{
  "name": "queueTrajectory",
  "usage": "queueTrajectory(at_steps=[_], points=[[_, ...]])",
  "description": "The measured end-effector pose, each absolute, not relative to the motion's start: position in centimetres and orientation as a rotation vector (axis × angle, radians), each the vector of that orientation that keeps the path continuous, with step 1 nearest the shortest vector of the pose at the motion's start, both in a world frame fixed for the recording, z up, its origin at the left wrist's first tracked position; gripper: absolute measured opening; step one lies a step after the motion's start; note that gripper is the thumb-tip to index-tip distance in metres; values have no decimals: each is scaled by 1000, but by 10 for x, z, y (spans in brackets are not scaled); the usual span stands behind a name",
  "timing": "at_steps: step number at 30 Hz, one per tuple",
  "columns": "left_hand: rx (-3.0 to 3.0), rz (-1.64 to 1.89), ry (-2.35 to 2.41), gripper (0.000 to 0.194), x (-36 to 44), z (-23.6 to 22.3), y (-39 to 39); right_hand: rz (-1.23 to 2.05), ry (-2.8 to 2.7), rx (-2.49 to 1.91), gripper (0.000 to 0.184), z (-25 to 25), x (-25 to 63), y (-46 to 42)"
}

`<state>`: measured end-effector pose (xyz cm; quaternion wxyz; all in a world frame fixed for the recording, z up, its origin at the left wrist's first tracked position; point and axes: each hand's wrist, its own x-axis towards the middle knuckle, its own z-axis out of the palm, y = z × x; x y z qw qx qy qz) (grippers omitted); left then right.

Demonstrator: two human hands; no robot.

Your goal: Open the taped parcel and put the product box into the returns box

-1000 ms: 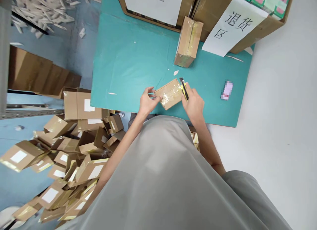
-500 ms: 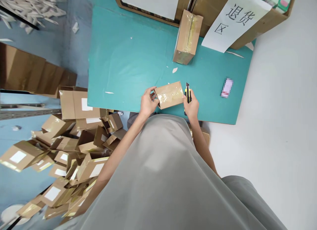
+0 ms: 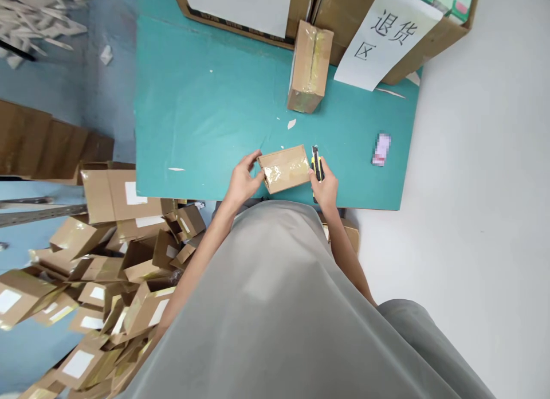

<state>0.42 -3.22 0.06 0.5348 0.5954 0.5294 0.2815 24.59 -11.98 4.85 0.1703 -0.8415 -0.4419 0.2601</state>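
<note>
A small brown cardboard box [image 3: 284, 168] with shiny clear tape across its top is at the near edge of the teal table. My left hand [image 3: 244, 181] grips its left end, thumb at the near side and fingers at the far corner. In my right hand [image 3: 325, 187] is a yellow and black utility knife [image 3: 317, 165], its blade end pointing away from me. The right thumb rests against the box's right end. The underside of the box is hidden.
A taped carton [image 3: 310, 66] stands farther back on the teal table [image 3: 193, 118], before large boxes bearing paper signs [image 3: 378, 35]. A pixelated pinkish item [image 3: 381, 149] lies to the right. Opened cartons [image 3: 103, 267] are heaped on the floor at left.
The camera view has shifted, so the table and boxes appear farther left. Both hands keep about the same places at the small box, and the utility knife stays in the right one.
</note>
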Motion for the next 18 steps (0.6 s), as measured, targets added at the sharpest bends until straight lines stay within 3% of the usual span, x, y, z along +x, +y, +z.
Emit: queueTrajectory(at_steps=[3, 7, 14, 18], points=[[1705, 681, 1212, 75, 19, 22, -32, 808, -1151, -2334, 70, 51, 248, -126], [1935, 586, 951, 65, 52, 40, -35, 914, -1240, -2282, 65, 64, 251, -136], [2044, 474, 801, 62, 67, 21, -38, 870, -1758, -2536, 66, 109, 236, -140], [2119, 444, 804, 62, 63, 18, -38, 873, -1777, -2705, 66, 121, 223, -129]])
